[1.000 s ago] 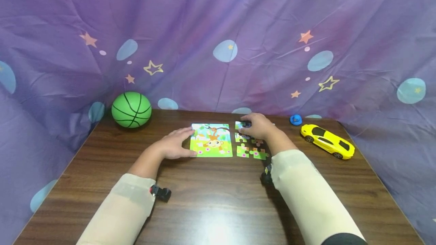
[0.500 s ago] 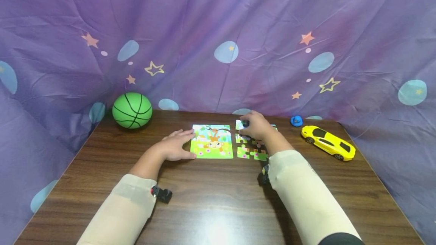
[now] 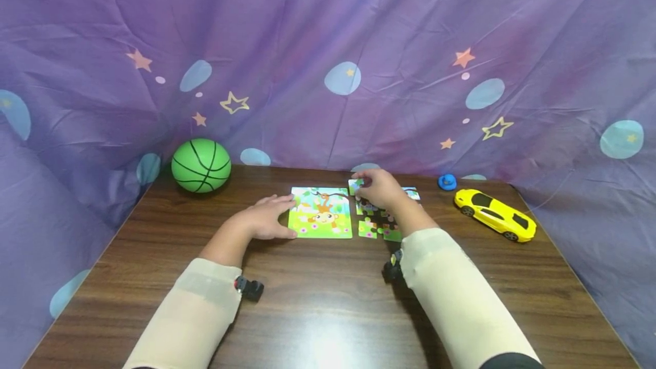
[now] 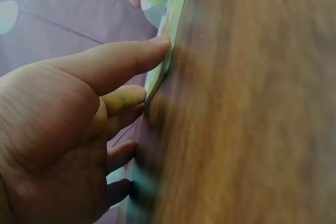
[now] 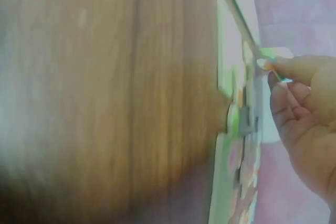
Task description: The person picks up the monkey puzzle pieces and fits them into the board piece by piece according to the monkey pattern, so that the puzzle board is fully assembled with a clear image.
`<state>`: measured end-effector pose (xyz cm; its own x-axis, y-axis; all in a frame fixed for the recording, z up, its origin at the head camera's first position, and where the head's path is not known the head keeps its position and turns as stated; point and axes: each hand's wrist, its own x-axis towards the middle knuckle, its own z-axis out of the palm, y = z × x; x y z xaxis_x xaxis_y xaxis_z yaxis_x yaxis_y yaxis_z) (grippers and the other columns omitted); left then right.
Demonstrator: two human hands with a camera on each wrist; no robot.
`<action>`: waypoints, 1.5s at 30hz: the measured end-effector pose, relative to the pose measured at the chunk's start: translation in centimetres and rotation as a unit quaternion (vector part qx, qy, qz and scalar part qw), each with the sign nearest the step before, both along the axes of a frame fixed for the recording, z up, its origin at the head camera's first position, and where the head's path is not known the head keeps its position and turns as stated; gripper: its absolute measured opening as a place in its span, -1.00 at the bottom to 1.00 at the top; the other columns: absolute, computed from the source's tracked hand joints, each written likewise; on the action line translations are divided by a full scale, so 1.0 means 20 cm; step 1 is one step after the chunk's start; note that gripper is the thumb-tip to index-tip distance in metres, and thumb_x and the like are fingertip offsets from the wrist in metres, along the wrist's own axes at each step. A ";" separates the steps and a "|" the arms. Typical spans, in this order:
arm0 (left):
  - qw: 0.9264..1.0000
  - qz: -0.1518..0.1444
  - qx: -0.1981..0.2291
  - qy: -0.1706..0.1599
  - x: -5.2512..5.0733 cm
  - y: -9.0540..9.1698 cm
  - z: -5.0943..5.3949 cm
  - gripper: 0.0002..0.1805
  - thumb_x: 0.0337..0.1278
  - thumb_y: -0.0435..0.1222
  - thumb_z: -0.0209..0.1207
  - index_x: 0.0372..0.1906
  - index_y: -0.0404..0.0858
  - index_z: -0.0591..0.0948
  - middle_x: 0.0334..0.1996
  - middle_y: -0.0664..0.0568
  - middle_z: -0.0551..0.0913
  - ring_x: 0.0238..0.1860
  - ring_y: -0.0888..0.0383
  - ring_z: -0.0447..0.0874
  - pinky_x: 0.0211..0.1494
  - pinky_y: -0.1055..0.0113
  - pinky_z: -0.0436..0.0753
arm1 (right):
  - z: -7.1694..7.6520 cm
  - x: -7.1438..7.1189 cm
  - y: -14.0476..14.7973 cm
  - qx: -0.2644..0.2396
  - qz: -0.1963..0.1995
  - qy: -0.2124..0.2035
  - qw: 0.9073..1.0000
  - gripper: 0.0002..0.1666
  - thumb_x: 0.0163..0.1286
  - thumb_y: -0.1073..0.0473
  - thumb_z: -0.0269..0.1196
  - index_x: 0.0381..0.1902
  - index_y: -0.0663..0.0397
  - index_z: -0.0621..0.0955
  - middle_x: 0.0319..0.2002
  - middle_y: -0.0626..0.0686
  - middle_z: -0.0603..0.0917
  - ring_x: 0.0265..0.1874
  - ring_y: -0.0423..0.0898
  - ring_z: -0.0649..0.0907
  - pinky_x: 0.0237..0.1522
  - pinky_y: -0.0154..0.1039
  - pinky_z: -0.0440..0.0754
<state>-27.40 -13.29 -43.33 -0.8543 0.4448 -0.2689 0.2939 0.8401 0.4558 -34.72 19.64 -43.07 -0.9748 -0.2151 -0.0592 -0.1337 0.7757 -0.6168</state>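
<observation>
A square picture board [image 3: 321, 224] with a monkey hanging from a branch lies flat on the table. My left hand [image 3: 263, 219] rests at its left side, fingers spread, with the thumb [image 4: 152, 51] and fingertips touching the board's edge in the left wrist view. To the right of the board, my right hand [image 3: 383, 189] pinches a jigsaw piece [image 3: 355, 187] between thumb and fingers. That piece is raised off the table, as the right wrist view shows. Below the right hand are several jigsaw pieces [image 3: 367, 229], partly hidden by the hand and wrist.
A green ball [image 3: 201, 165] with black lines sits at the back left of the wooden table [image 3: 307, 283]. At the right are a yellow toy car [image 3: 494, 215] and a small blue toy hat [image 3: 447, 181]. Behind hangs a purple curtain [image 3: 287, 44].
My right hand has lifted a jigsaw piece from the back left of the loose pieces and moved it slightly left, towards the board. The left hand stays at the board's edge.
</observation>
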 end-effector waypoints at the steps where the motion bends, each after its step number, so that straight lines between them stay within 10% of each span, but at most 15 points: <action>1: 1.000 0.001 -0.001 -0.001 0.00 0.00 0.00 0.00 0.29 0.16 0.35 0.72 -0.05 0.23 0.78 0.06 0.05 0.78 -0.26 -0.13 0.75 -0.39 -0.05 | 0.00 0.00 -0.01 -0.006 0.004 -0.001 1.000 -0.48 0.44 0.15 0.40 0.34 -0.13 0.66 0.16 0.07 0.69 -0.07 -0.01 0.67 -0.03 -0.10 0.74; 7: 1.000 0.001 -0.008 -0.007 0.00 0.03 0.02 -0.01 0.29 0.10 0.38 0.71 -0.10 0.24 0.77 0.00 0.07 0.78 -0.27 -0.12 0.79 -0.29 -0.04 | 0.04 0.03 -0.13 -0.051 0.028 0.001 0.998 -0.49 0.44 0.16 0.42 0.32 -0.15 0.68 -0.02 0.06 0.70 -0.34 -0.10 0.61 -0.31 -0.25 0.67; 17: 1.000 0.002 -0.006 -0.014 0.00 0.02 0.04 0.00 0.27 0.10 0.39 0.70 -0.10 0.25 0.77 -0.01 0.08 0.78 -0.28 -0.13 0.79 -0.31 -0.03 | 0.03 0.05 -0.35 -0.107 0.059 -0.038 0.992 -0.39 0.36 0.27 0.47 0.35 -0.12 0.66 -0.04 0.06 0.76 -0.10 -0.01 0.75 -0.11 -0.18 0.82; 28: 1.000 -0.006 -0.013 -0.001 -0.01 0.01 0.03 0.01 0.24 0.15 0.38 0.70 -0.09 0.27 0.77 0.02 0.10 0.77 -0.29 -0.08 0.75 -0.38 0.00 | 0.00 0.05 -0.51 -0.038 0.063 -0.011 0.997 -0.38 0.31 0.20 0.51 0.33 -0.20 0.69 0.21 0.03 0.76 0.18 0.04 0.70 0.39 0.09 0.64; 45: 1.000 -0.003 -0.010 -0.004 0.00 0.00 0.04 0.02 0.24 0.15 0.39 0.70 -0.08 0.26 0.77 0.02 0.09 0.77 -0.28 -0.07 0.75 -0.39 0.01 | -0.02 0.03 -0.58 0.070 0.104 -0.007 0.992 -0.39 0.40 0.10 0.48 0.40 -0.10 0.66 0.40 0.13 0.61 0.43 0.12 0.56 0.61 0.09 0.44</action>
